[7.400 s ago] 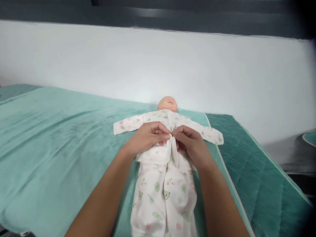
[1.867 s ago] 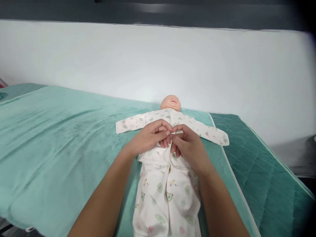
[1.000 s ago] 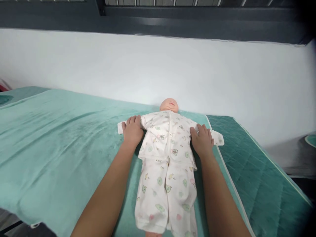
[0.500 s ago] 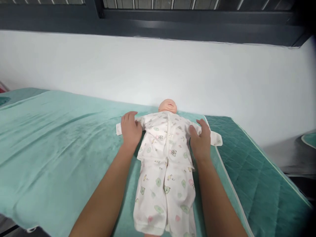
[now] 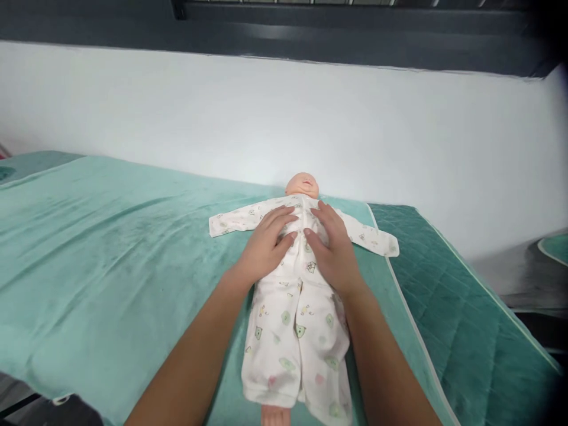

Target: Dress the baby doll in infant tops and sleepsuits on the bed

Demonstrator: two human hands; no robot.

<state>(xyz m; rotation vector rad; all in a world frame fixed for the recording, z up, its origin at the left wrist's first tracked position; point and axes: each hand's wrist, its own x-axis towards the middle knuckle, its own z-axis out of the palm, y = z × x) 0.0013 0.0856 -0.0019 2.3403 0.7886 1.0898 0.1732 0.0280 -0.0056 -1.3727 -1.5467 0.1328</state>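
A baby doll (image 5: 302,184) lies on its back, its head toward the wall. It wears a white printed top (image 5: 298,255) with both long sleeves stretched out sideways, and matching trousers (image 5: 277,337). One foot shows below the left trouser leg. On the left of the chest rests my left hand (image 5: 269,244), fingers spread over the cloth. My right hand (image 5: 332,248) lies on the other side of the chest, its fingers also apart. Both hands touch the top near its front seam and grip nothing. They hide much of the chest.
Under the doll is a light green sheet (image 5: 133,266). A darker quilted pad (image 5: 457,296) lies to the right. Behind stands a white wall (image 5: 222,118) with a dark metal beam (image 5: 310,35) above it.
Both hands have moved inward from the doll's sleeves onto its chest. The sleeves now show in full at each side. The view has tilted slightly down.
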